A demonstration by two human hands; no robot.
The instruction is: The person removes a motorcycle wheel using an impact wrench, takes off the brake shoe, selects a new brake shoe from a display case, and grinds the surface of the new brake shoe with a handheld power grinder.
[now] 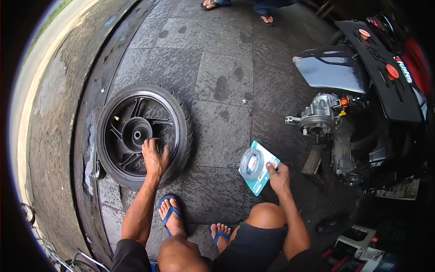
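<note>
A motorcycle wheel (185, 131) with a black tyre and dark spokes lies flat on the paving at the left. Over the near side of its hub is my left hand (155, 158), fingers bent downward and thumb apart; no object shows in it. Whether the fingertips touch the hub is unclear. My right hand (279, 178) grips the edge of a blister pack (260, 186), between thumb and fingers. This pack is a teal and white card with a clear, round plastic bubble. What lies inside the bubble is hard to make out.
At the right stands a partly dismantled motorcycle with a bare metal engine part (317, 118) and a wooden block (311, 162) beneath. A black panel (380, 68) carries orange-red round pieces. Another person's feet (267, 20) are at the far side. A toolbox-like case (355, 242) sits lower right.
</note>
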